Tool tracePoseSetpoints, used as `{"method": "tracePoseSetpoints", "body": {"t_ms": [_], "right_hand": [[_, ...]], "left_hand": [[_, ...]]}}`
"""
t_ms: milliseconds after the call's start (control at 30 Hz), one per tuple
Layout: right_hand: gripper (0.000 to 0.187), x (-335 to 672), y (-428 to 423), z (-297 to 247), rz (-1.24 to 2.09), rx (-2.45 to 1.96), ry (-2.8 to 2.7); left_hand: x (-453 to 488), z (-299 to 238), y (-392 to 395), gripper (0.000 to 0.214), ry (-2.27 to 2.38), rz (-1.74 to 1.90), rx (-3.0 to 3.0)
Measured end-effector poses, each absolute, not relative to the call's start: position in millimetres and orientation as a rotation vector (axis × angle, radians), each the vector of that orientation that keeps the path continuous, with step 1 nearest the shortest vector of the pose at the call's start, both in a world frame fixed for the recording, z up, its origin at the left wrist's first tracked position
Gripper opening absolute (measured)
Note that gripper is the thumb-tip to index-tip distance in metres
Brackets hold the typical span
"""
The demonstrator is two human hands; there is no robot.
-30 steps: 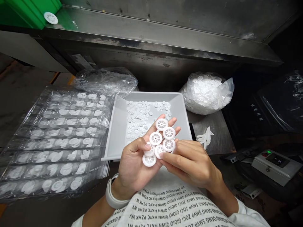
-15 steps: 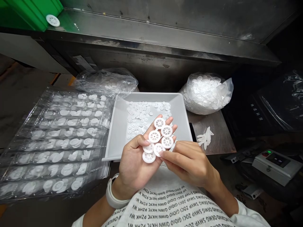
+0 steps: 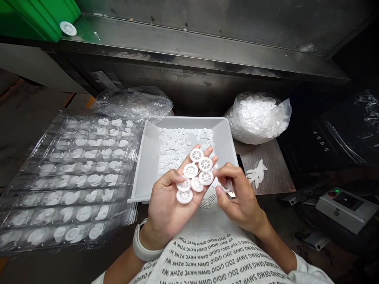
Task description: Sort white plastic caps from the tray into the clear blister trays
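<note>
My left hand (image 3: 170, 207) is palm up, its thumb pressing on several white plastic wheels (image 3: 190, 170) with spokes, which lie across the palm and fingers. Just to the right, my right hand (image 3: 241, 199) pinches a small white plastic piece (image 3: 220, 184) between thumb and fingers; its full shape is partly hidden. Beneath and behind the hands stands a grey tray (image 3: 139, 173) whose floor carries many small white round parts (image 3: 174, 142).
Stacked clear blister trays (image 3: 74, 177) holding white parts lie at the left. Two clear bags, the left bag (image 3: 133, 102) and the right bag (image 3: 259, 118), stand behind. White scraps (image 3: 257, 173), a control box (image 3: 340, 207), a green bin (image 3: 41, 17) and a loose wheel (image 3: 68, 28) surround the area.
My right hand has drawn away from the wheels to the right, and the white piece in its pinch now shows. The left hand still holds its wheels, shifted slightly left.
</note>
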State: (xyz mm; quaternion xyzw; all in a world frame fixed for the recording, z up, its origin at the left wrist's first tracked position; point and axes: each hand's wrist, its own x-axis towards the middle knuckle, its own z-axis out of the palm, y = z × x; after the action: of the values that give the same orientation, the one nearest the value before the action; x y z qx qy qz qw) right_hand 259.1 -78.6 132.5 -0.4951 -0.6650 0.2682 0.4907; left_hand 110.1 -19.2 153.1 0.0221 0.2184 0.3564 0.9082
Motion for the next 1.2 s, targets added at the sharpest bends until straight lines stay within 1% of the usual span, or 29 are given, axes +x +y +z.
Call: {"method": "tracePoseSetpoints", "body": {"t_ms": [100, 200, 267, 333, 400, 533, 600, 667, 700, 767, 833, 900, 967, 1067, 1133, 1200], "right_hand": [[0.023, 263, -75, 116, 0.896, -1.281, -1.318], [0.025, 268, -65, 80, 1.059, -1.397, -1.177], [0.026, 277, -52, 55, 1.047, -1.466, -1.185], [0.026, 298, -31, 42, 0.963, -1.556, -1.221], [0.027, 331, -5, 50, 0.761, -1.659, -1.229], [0.04, 405, 42, 112, 0.337, -1.783, -1.189], [0.047, 416, 50, 140, 0.212, -1.815, -1.169], [0.046, 397, 45, 153, 0.179, -1.748, -1.117], [0.046, 377, 39, 152, 0.229, -1.655, -1.067], [0.048, 324, 23, 144, 0.52, -1.411, -0.905], [0.048, 268, 7, 133, 0.909, -1.109, -0.759], [0.046, 227, 0, 126, 1.173, -0.885, -0.52], [0.044, 209, 1, 125, 1.309, -0.709, -0.381], [0.046, 214, 7, 132, 1.413, -0.591, -0.237], [0.044, 223, 7, 138, 1.429, -0.55, -0.132], [0.039, 227, 2, 143, 1.422, -0.472, -0.076]], "left_hand": [[108, 151, -18, 0.073, 0.453, 0.765, 0.038], [105, 147, -15, 0.073, 0.448, 0.788, 0.055], [102, 144, -14, 0.073, 0.455, 0.796, 0.064], [100, 141, -12, 0.074, 0.469, 0.804, 0.074], [100, 139, -9, 0.075, 0.482, 0.811, 0.094], [104, 139, -4, 0.079, 0.492, 0.839, 0.122], [109, 143, -3, 0.078, 0.507, 0.864, 0.126], [116, 147, -1, 0.074, 0.546, 0.913, 0.148], [121, 148, -1, 0.07, 0.574, 0.957, 0.177], [133, 147, 0, 0.062, 0.646, 1.079, 0.366], [146, 143, 2, 0.055, 0.729, 1.191, 0.768], [157, 138, 3, 0.048, 0.788, 1.214, 1.204], [164, 137, 3, 0.043, 0.817, 1.192, 1.518], [166, 140, 1, 0.045, 0.804, 1.222, 1.722], [166, 143, -2, 0.045, 0.748, 1.328, 1.603], [166, 145, -6, 0.044, 0.704, 1.473, 1.35]]}}
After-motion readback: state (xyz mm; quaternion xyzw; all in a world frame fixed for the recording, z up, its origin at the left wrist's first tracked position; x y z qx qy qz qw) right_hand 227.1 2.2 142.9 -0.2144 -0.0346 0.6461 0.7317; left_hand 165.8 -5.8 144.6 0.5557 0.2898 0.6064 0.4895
